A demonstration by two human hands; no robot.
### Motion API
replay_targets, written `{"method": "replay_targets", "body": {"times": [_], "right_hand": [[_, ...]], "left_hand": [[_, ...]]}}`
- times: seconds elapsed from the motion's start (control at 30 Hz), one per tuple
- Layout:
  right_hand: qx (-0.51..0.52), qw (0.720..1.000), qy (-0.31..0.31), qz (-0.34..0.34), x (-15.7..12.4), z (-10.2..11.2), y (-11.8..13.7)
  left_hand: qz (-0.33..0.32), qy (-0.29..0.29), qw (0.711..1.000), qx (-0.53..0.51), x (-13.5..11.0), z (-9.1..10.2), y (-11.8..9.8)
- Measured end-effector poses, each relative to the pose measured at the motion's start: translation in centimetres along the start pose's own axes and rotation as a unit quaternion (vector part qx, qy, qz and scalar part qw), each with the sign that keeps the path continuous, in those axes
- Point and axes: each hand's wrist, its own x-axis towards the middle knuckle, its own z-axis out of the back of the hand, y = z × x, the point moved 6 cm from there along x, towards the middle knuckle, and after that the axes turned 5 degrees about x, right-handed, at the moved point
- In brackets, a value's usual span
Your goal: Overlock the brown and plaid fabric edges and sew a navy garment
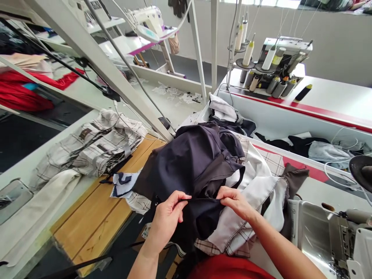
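Observation:
A dark navy garment [186, 155] lies bunched in front of me, over a pile of other cloth. My left hand [170, 211] pinches one end of a stretch of its edge between thumb and fingers. The other end of that edge is pinched by my right hand [234, 199], so the fabric runs taut between the two. White fabric [252, 209] with a stitched edge and plaid cloth [223, 248] lie beneath and to the right. The lower part of the dark garment hangs towards my lap.
A wooden board [93, 221] and folded plaid garments [107, 139] are at the left. A sewing machine [322, 232] stands at the lower right. Thread cones [269, 58] and another machine [285, 50] stand on the table behind. A slanted metal post [116, 73] crosses the left side.

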Motion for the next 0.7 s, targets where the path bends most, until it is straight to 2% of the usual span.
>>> {"method": "replay_targets", "body": {"times": [0.3,0.43,0.5,0.6,0.7], "right_hand": [[0.001,1.000,-0.007,0.001,-0.2,-0.3,0.4],[-0.025,1.000,0.001,0.017,-0.8,-0.8,0.6],[-0.061,0.997,-0.003,0.041,-1.0,-1.2,0.8],[-0.104,0.991,-0.019,0.086,-0.6,-2.1,2.1],[-0.112,0.979,-0.052,0.164,0.4,-2.8,5.7]], "left_hand": [[0.012,0.018,0.997,-0.078,-0.6,0.2,0.3],[-0.020,-0.006,0.997,-0.073,-1.0,0.6,0.5],[-0.055,-0.037,0.996,-0.058,-0.9,1.0,-0.2],[-0.153,-0.134,0.979,0.008,-0.9,2.4,-3.7],[-0.271,-0.267,0.923,0.062,-2.2,4.2,-9.8]]}}
